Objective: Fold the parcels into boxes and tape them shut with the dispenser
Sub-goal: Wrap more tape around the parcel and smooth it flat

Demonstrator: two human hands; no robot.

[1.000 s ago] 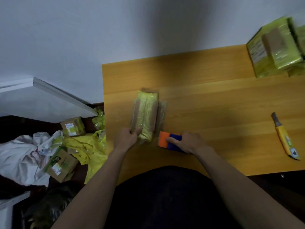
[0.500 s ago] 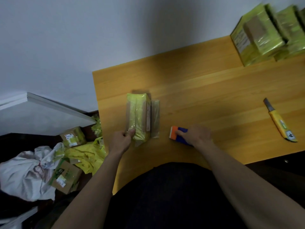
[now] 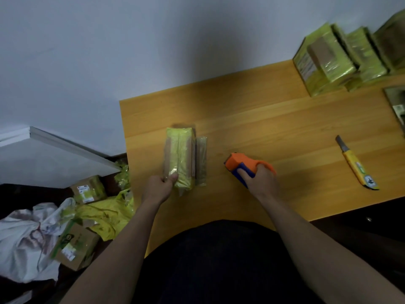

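**Parcel held at the near end, dispenser gripped beside it**

A wooden table (image 3: pixel 285 119) is seen from above, set against a pale wall; on its far right corner a stack of finished parcels (image 3: pixel 341 60), wrapped in yellow-green tape, is ranged, so that several units may be judged already done; more boxes on the floor (image 3: pixel 87 189) are seen to the left of the table among yellow bags and a white cloth.

The parcel in hand (image 3: pixel 180 157) is laid on the left part of the table, its long axis running from the near edge towards the wall, one short end turned to the person; its top is covered in yellow-green tape, while a loose strip or flap is seen lying just beside its right flank; whether further taping is needed cannot be told, though it is judged likely.

The near end of the parcel is pinched by the left hand (image 3: pixel 157 187), thumb on top; the orange-and-blue tape dispenser (image 3: pixel 243 164) is gripped by the curled fingers of the right hand (image 3: pixel 260 181), apart from the parcel, its nose turned towards it.

A yellow utility knife (image 3: pixel 356 165) is left untouched well to the right.
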